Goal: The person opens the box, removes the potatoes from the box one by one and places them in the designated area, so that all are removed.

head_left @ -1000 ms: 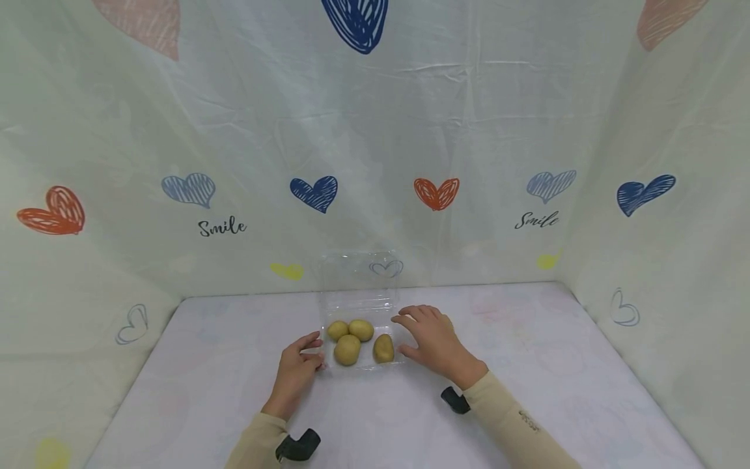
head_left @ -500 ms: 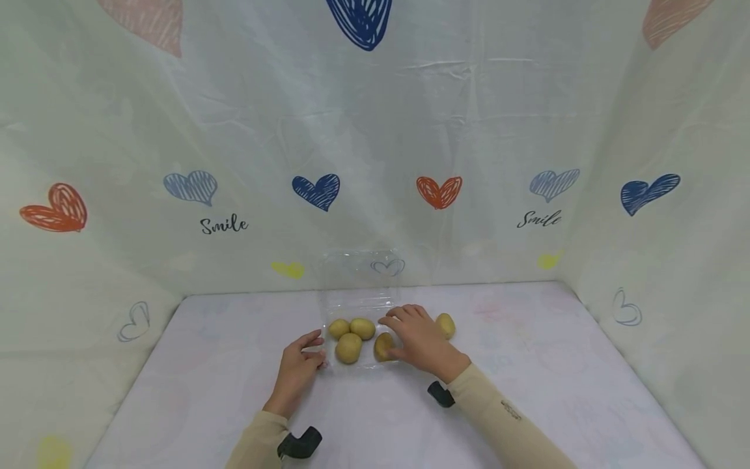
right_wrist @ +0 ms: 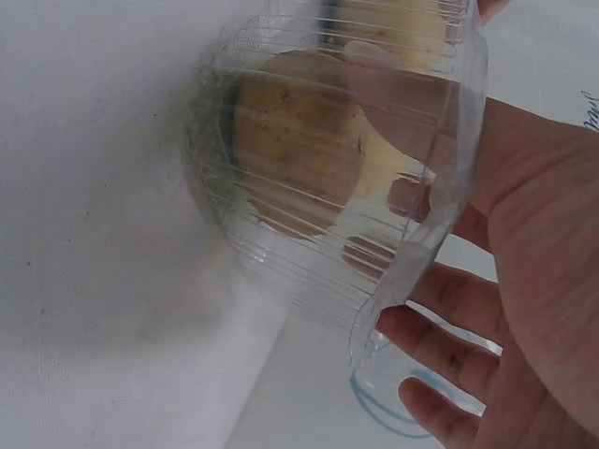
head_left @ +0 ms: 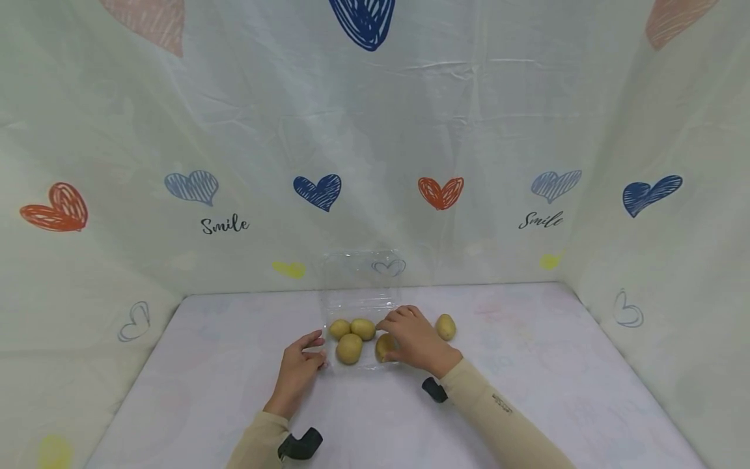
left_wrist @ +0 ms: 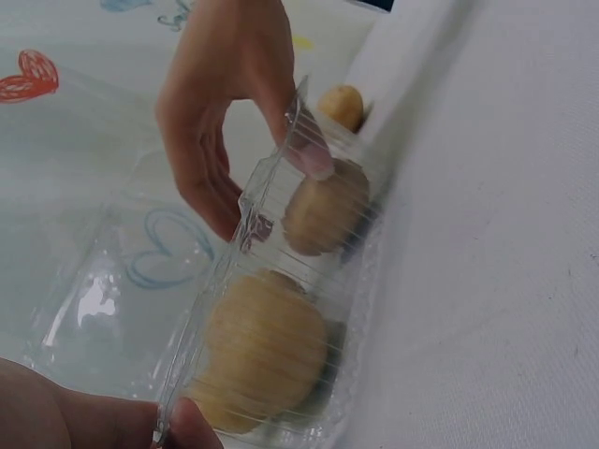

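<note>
A clear plastic clamshell container (head_left: 359, 367) stands with its lid raised at the back of the table. Several potatoes lie in it, among them a large round potato (head_left: 349, 349) at the front left. My left hand (head_left: 295, 374) pinches the container's left rim between thumb and finger, as the left wrist view shows. My right hand (head_left: 417, 342) reaches over the right wall. Its thumb lies on the potato at the right (right_wrist: 298, 140), and its bent fingers are on the far side. The right hand partly hides this potato; finger contact is hard to see through the ribbed plastic.
Another potato (head_left: 446, 327) lies on the table to the right of the container, beyond the right hand. The white table (head_left: 234, 365) ends at a pale curtain (head_left: 375, 143) printed with hearts. Both wrists carry black devices.
My right hand has moved left over the container's right wall to the potato there, uncovering the potato on the table. It barely moves in the last half second. My left hand stays put.
</note>
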The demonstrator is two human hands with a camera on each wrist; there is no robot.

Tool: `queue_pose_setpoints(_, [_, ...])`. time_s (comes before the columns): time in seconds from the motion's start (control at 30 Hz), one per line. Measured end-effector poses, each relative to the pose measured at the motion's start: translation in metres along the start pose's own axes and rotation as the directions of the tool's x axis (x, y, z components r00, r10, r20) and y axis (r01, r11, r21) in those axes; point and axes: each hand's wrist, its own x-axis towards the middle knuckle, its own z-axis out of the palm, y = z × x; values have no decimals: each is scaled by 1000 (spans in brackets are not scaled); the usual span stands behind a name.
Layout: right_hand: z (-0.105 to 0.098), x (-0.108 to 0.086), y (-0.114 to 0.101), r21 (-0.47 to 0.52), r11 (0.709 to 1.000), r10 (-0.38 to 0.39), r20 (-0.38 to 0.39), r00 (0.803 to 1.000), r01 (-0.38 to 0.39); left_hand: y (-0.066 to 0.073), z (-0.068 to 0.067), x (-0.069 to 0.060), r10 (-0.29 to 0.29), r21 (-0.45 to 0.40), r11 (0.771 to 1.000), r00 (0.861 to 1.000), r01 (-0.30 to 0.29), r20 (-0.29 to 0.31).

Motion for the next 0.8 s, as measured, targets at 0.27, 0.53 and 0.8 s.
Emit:
queue_pose_setpoints(0.27, [1, 6, -2, -58, 998, -21, 41, 999, 23, 0, 0, -1, -1, 1, 1000, 1000, 1, -2])
queue_pose_setpoints(0.53, [4, 9, -3, -66, 997, -38, 27, 999, 40, -1, 1, -1, 2, -10, 1000, 1000, -2, -5])
queue_pose_setpoints(0.8, [4, 10, -5, -85, 996, 0, 45, 999, 4, -1, 1, -1, -1, -21, 1000, 1000, 1, -6])
